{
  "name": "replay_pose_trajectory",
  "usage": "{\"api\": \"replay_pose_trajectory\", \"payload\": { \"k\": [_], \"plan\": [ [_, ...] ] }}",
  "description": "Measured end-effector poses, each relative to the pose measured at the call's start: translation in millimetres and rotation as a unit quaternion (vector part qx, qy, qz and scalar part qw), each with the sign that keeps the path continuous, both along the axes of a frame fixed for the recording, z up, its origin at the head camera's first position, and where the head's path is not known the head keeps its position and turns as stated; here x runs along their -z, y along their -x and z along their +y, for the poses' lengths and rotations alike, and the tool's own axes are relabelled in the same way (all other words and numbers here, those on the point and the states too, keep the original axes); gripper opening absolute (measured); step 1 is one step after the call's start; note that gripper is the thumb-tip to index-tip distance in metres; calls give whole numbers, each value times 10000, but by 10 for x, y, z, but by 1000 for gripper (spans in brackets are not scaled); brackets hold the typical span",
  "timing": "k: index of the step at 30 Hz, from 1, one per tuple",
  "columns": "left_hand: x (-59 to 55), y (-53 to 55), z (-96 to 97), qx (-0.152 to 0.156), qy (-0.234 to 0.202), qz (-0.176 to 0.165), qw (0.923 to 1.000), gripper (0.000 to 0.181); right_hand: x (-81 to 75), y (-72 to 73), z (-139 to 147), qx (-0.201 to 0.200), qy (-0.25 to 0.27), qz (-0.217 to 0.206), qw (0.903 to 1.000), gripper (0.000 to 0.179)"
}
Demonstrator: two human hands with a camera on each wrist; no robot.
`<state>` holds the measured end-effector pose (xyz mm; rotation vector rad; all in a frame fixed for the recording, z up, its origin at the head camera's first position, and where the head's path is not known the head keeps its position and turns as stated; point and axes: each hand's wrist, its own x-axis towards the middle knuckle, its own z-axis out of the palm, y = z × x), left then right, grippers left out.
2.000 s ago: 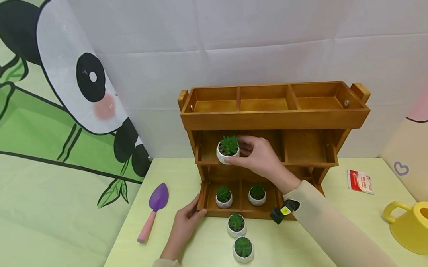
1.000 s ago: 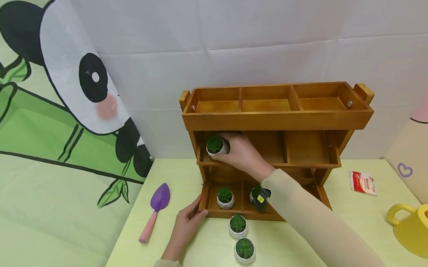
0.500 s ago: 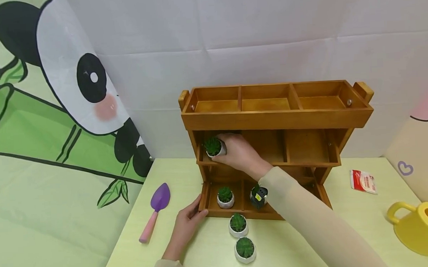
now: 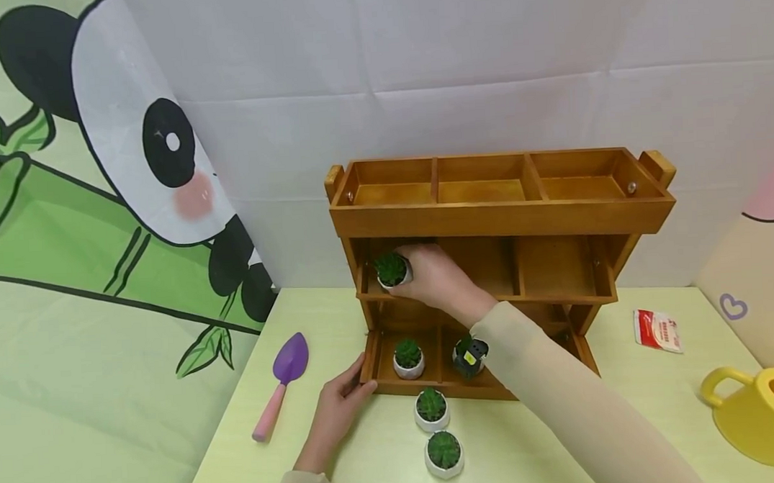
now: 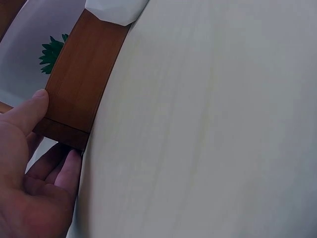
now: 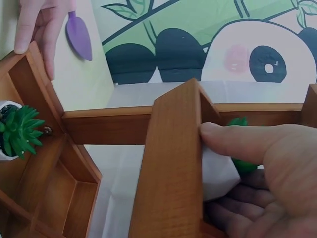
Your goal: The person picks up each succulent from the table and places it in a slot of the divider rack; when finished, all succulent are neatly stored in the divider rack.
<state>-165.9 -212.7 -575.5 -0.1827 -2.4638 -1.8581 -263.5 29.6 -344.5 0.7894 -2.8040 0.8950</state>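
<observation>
My right hand [image 4: 435, 279] holds a small succulent in a white pot [image 4: 391, 269] inside the left compartment of the wooden shelf's [image 4: 503, 218] middle tier. In the right wrist view, thumb and fingers lie around the white pot [image 6: 218, 173], partly hidden by the tier's front board. Down at the shelf's lower left corner, my left hand [image 4: 338, 406] grips the bottom tier, the thumb on its edge and the fingers at its side. Two potted succulents, a left one [image 4: 408, 359] and a right one [image 4: 468, 359] partly covered by the wrist camera, stand in the bottom tier.
Two more potted succulents, one nearer the shelf [image 4: 431, 409] and one closer to me [image 4: 444, 454], stand on the table. A purple trowel [image 4: 290, 359] lies left. To the right are a red-and-white packet [image 4: 657, 330] and a yellow watering can [image 4: 751, 416].
My right hand has carried the potted succulent left and into the middle tier's left compartment; over the last half second it has shifted only slightly. The left hand has stayed at the corner.
</observation>
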Motion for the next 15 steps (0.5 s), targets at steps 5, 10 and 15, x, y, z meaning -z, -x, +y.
{"api": "replay_pose_trajectory", "payload": {
  "k": [5, 10, 15],
  "plan": [
    [-1, 0, -5, 15, 8, 28, 10000, 61, -43, -23, 6, 24, -128, -130, 9998, 57],
    [5, -1, -9, -4, 32, 12, 10000, 61, -68, -45, 5, 91, -222, -227, 9995, 56],
    [2, -7, -13, 9, 45, 37, 10000, 61, -89, -70, 0, 118, -306, -255, 9991, 56]
  ]
}}
